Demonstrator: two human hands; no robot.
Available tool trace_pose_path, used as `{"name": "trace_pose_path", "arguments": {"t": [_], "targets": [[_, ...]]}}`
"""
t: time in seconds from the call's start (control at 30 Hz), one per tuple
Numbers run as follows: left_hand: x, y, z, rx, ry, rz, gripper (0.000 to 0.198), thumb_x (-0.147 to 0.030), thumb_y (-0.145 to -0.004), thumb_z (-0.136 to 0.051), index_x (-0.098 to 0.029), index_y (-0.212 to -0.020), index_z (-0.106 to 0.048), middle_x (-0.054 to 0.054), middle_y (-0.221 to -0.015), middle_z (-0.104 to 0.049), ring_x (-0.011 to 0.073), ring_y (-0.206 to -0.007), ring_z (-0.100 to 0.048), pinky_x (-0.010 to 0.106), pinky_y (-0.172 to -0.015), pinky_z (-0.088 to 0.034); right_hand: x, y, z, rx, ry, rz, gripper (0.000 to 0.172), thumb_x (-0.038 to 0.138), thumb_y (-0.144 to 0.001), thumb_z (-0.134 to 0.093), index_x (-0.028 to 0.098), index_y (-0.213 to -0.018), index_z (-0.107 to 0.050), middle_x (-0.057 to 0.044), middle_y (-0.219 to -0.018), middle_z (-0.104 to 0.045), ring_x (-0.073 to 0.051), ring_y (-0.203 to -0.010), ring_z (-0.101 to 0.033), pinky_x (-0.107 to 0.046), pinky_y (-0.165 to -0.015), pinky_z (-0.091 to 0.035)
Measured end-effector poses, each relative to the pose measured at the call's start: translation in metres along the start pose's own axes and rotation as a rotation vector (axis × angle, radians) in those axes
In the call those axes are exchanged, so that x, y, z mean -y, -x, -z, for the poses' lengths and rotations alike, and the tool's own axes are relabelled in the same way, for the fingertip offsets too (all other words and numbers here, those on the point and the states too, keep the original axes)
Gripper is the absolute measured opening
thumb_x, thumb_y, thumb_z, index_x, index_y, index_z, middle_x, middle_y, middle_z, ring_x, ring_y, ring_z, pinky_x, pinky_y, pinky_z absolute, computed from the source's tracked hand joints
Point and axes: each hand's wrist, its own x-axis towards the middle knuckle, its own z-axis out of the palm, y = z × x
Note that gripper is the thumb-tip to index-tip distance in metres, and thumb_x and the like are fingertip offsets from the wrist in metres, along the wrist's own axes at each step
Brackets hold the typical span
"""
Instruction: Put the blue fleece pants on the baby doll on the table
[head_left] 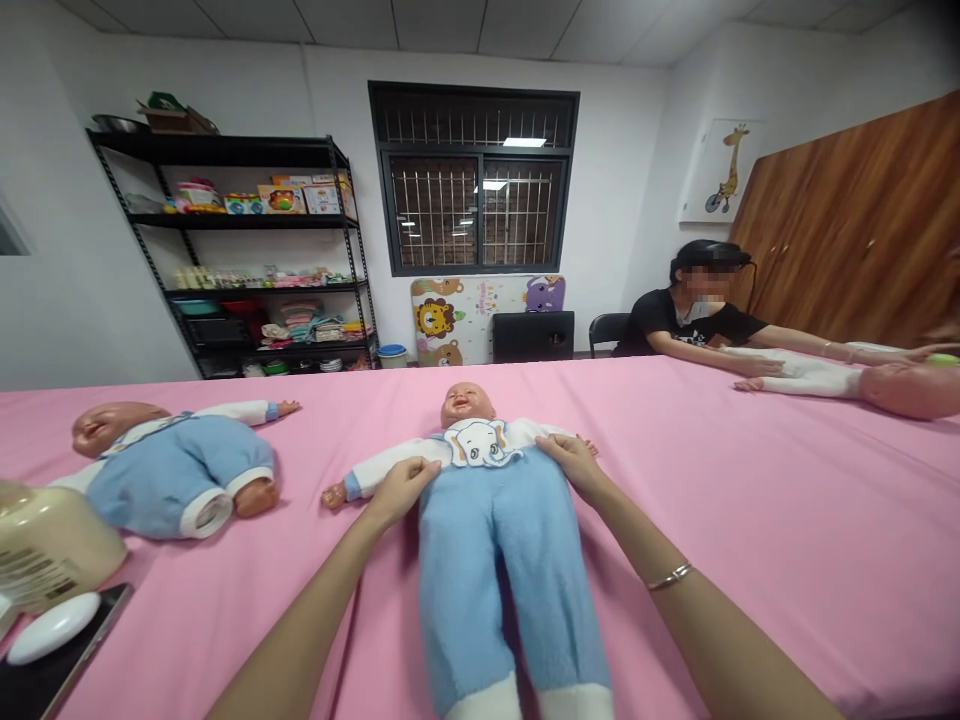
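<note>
Pink table point(750, 520), L hand point(401, 487) curled on doll point(487, 505), grip unclear, R hand point(574, 462) fingers point(553, 447) flat

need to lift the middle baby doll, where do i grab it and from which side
Take the baby doll by the torso, under both armpits, likely from its feet end. It lies face up with arms spread, leaving both flanks open, where the left hand and right hand rest.

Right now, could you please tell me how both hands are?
Left hand: curled on the doll's overalls, grip cannot be told.
Right hand: open, resting on the doll's overalls.
</note>
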Motion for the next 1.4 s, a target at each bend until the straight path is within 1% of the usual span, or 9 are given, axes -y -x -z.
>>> {"name": "trace_pose_path", "arguments": {"t": [0.13,0.23,0.37,0.47,0.73,0.97,1.17,1.3,1.4], "targets": [[0.004,0.003,0.001,0.041,-0.166,-0.003,0.043,-0.054,-0.079,-0.044,-0.017,-0.056,-0.041,-0.002,-0.057,-0.042,0.0136,-0.057,-0.038,0.026,-0.057,-0.029,-0.016,-0.002,-0.003,0.053,0.111,0.002,0.049,0.061,-0.066,-0.055,0.019,-0.054,-0.034,0.005,-0.053,-0.029,-0.008,-0.052,-0.025,-0.023,-0.048,-0.018],[0.005,0.003,0.001,0.06,-0.078,-0.011,0.04,-0.051,-0.078,-0.048,-0.017,-0.058,-0.042,-0.003,-0.059,-0.041,0.0128,-0.058,-0.038,0.025,-0.057,-0.03,-0.023,-0.001,-0.011,0.045,0.162,0.035,0.046,0.06,-0.067,-0.053,0.019,-0.055,-0.036,0.004,-0.053,-0.031,-0.009,-0.053,-0.028,-0.024,-0.048,-0.02],[0.003,0.001,-0.003,-0.119,-0.001,-0.066,0.032,-0.044,-0.074,-0.055,-0.018,-0.065,-0.039,-0.004,-0.062,-0.037,0.0113,-0.06,-0.036,0.023,-0.055,-0.03,-0.021,0.0,-0.012,0.045,0.19,0.065,0.044,0.057,-0.069,-0.051,0.019,-0.055,-0.034,0.005,-0.053,-0.03,-0.009,-0.053,-0.028,-0.024,-0.05,-0.021],[0.002,0.001,-0.006,-0.145,0.049,-0.079,0.03,-0.044,-0.076,-0.052,-0.019,-0.069,-0.038,-0.005,-0.063,-0.036,0.0107,-0.059,-0.035,0.023,-0.055,-0.03,-0.02,-0.001,-0.01,0.012,0.188,0.08,0.043,0.057,-0.069,-0.052,0.019,-0.056,-0.036,0.004,-0.054,-0.031,-0.01,-0.054,-0.029,-0.024,-0.05,-0.021],[0.008,0.0,-0.012,-0.095,0.043,0.014,0.04,-0.055,-0.073,-0.051,-0.018,-0.061,-0.041,-0.004,-0.058,-0.038,0.012,-0.057,-0.036,0.026,-0.055,-0.03,-0.024,-0.002,-0.004,-0.051,-0.198,-0.183,0.049,0.06,-0.061,-0.062,0.02,-0.058,-0.034,0.006,-0.053,-0.029,-0.008,-0.049,-0.024,-0.024,-0.046,-0.018],[0.011,-0.006,-0.003,-0.473,0.197,0.028,0.035,-0.05,-0.074,-0.05,-0.018,-0.065,-0.041,-0.004,-0.06,-0.037,0.0109,-0.058,-0.034,0.024,-0.056,-0.03,-0.003,0.008,0.001,0.325,-0.211,-0.211,0.048,0.058,-0.065,-0.063,0.019,-0.063,-0.036,0.007,-0.056,-0.028,-0.006,-0.049,-0.023,-0.022,-0.046,-0.017],[0.008,-0.003,-0.007,-0.235,0.053,0.016,0.038,-0.051,-0.073,-0.049,-0.018,-0.057,-0.038,-0.005,-0.056,-0.034,0.0114,-0.056,-0.033,0.025,-0.055,-0.028,-0.01,0.001,0.003,0.045,0.036,-0.103,0.049,0.059,-0.066,-0.059,0.018,-0.055,-0.034,0.006,-0.054,-0.027,-0.007,-0.051,-0.024,-0.023,-0.048,-0.017],[0.009,-0.002,-0.011,-0.224,-0.017,0.009,0.039,-0.051,-0.075,-0.044,-0.018,-0.055,-0.036,-0.004,-0.054,-0.035,0.0124,-0.056,-0.034,0.026,-0.054,-0.027,-0.029,-0.005,-0.004,-0.009,0.22,0.071,0.036,0.047,-0.071,-0.057,0.018,-0.058,-0.039,0.004,-0.055,-0.039,-0.01,-0.052,-0.036,-0.024,-0.05,-0.028],[0.014,-0.003,-0.012,-0.216,-0.066,0.006,0.038,-0.05,-0.077,-0.042,-0.018,-0.056,-0.04,-0.003,-0.056,-0.039,0.0138,-0.059,-0.037,0.027,-0.056,-0.028,-0.034,-0.009,-0.008,-0.103,0.377,0.265,0.017,0.032,-0.076,-0.049,0.016,-0.078,-0.053,-0.004,-0.075,-0.056,-0.018,-0.071,-0.052,-0.032,-0.067,-0.042]]}}
